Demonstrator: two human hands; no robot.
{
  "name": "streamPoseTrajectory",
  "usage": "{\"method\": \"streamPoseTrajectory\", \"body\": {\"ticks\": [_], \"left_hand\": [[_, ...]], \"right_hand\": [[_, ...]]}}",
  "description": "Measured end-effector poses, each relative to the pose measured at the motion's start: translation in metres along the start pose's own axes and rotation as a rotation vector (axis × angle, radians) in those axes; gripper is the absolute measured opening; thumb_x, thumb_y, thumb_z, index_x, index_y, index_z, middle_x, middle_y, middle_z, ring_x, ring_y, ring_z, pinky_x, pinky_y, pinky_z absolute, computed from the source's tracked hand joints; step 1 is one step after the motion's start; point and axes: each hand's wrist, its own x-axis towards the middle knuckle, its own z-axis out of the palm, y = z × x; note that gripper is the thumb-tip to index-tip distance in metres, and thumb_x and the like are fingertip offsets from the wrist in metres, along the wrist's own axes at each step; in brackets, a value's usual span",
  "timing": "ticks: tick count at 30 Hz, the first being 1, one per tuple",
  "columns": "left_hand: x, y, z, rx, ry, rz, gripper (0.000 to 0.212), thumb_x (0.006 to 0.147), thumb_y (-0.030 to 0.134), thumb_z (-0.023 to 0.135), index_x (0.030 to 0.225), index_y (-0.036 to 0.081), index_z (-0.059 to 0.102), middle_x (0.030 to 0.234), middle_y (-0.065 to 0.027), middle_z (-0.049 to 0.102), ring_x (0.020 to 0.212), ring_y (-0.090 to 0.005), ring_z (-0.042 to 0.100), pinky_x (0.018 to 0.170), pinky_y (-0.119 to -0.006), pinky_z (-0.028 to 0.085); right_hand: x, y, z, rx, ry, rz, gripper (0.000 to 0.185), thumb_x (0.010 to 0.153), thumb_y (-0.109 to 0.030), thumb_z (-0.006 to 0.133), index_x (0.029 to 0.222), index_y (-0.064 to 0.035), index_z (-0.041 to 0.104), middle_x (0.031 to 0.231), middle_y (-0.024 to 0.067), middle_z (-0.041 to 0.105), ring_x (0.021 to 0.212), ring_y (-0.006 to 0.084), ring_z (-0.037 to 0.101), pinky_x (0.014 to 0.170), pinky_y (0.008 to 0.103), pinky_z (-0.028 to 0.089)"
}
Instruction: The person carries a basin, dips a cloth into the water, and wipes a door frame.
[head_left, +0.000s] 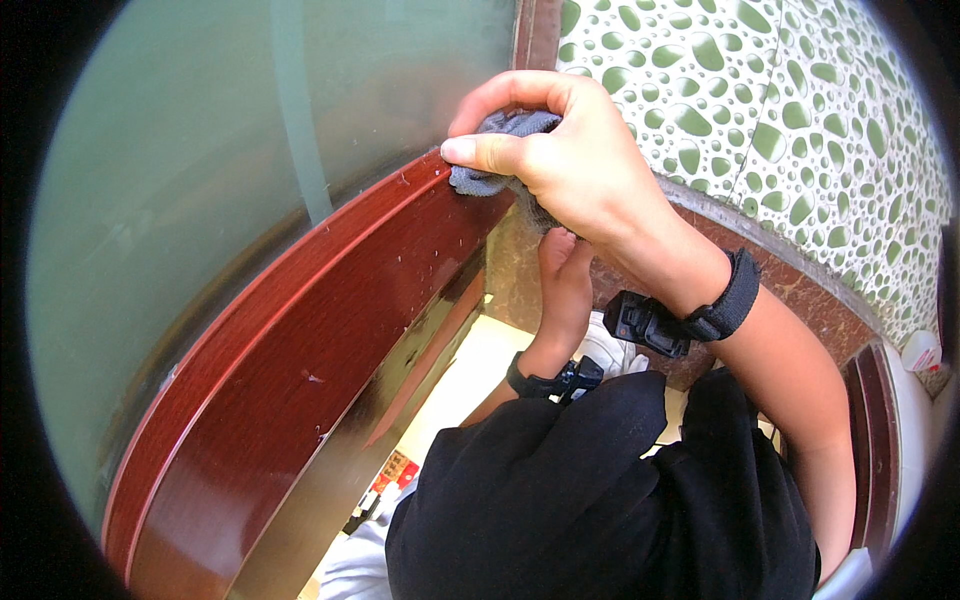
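Observation:
My right hand (577, 157) grips a bunched grey-blue cloth (480, 180) between thumb and fingers. The cloth lies against the upper end of a dark red wooden door frame rail (322, 300), beside a frosted glass pane (187, 165). Lower down, my left hand (566, 274) is just below the hanging part of the cloth. Its fingertips are partly hidden behind my right hand and the cloth, so whether it holds the cloth does not show. Small pale specks and scraps dot the red wood. Both wrists wear black straps with black devices.
Green and white pebble-patterned tiles (750, 97) cover the wall at the upper right, above a grey ledge and a brown marbled strip (795, 292). A white container (921, 351) stands at the far right. A metallic strip (337, 465) runs along the red rail.

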Motion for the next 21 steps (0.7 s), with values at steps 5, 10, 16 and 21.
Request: {"method": "streamPoseTrajectory", "body": {"ticks": [5, 10, 16, 21], "left_hand": [[0.003, -0.017, -0.008, -0.15, -0.023, -0.032, 0.02, 0.099, 0.015, 0.058, 0.107, -0.003, 0.062, 0.104, -0.0033, 0.066, 0.096, -0.0078, 0.059, 0.084, -0.024, 0.044], [-0.002, 0.003, 0.002, -0.083, -0.015, -0.005, 0.021, 0.099, 0.014, 0.057, 0.11, -0.003, 0.061, 0.107, -0.0044, 0.067, 0.098, -0.0088, 0.059, 0.086, -0.025, 0.045], [-0.001, 0.004, 0.005, -0.231, -0.006, -0.064, 0.021, 0.098, 0.013, 0.058, 0.112, -0.003, 0.06, 0.107, -0.0046, 0.067, 0.098, -0.0093, 0.06, 0.085, -0.025, 0.045], [-0.001, 0.001, 0.005, -0.224, 0.011, -0.044, 0.022, 0.097, 0.011, 0.058, 0.116, 0.0, 0.058, 0.101, -0.0063, 0.068, 0.093, -0.0108, 0.062, 0.082, -0.025, 0.048]], "right_hand": [[-0.002, -0.007, 0.003, -0.063, -0.016, 0.011, 0.014, 0.075, -0.016, 0.083, 0.082, -0.0059, 0.075, 0.077, 0.0027, 0.069, 0.075, 0.0122, 0.064, 0.072, 0.0294, 0.053], [-0.002, 0.001, 0.0, -0.007, 0.008, -0.006, 0.014, 0.076, -0.015, 0.082, 0.081, -0.0059, 0.075, 0.078, 0.0032, 0.069, 0.075, 0.0121, 0.063, 0.072, 0.0295, 0.053], [-0.002, -0.006, -0.002, -0.002, -0.021, 0.013, 0.014, 0.074, -0.014, 0.083, 0.08, -0.0054, 0.074, 0.077, 0.0034, 0.068, 0.074, 0.0123, 0.063, 0.071, 0.0301, 0.053], [0.001, -0.011, -0.005, -0.255, 0.004, -0.096, 0.018, 0.07, -0.016, 0.084, 0.079, -0.0041, 0.073, 0.07, 0.0063, 0.067, 0.069, 0.0146, 0.064, 0.068, 0.0295, 0.052]]}}
